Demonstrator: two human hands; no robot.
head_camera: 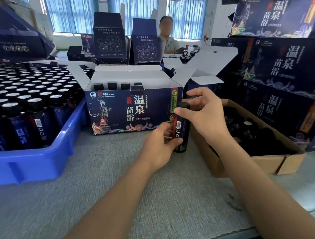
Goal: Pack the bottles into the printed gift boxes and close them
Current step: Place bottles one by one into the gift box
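At the centre of the frame, just right of the middle, a worker holds a dark bottle (180,128) in both hands above a grey table (123,196). The left hand (161,145) grips the bottle's lower body, fingers curled round the label. The right hand (202,112) pinches the black cap at the top. The bottle leans slightly; whether its base touches the table cannot be told. Just behind it stands an open printed gift box (131,111), flaps up, with the caps of a row of packed bottles (112,85) showing inside. At the left, a blue tray (36,160) is crowded with upright bottles. At the right, a brown cardboard box (261,163) holds black caps, and closed gift boxes (280,72) are stacked behind it. A second person (168,35) sits at upper centre, before curtained windows.
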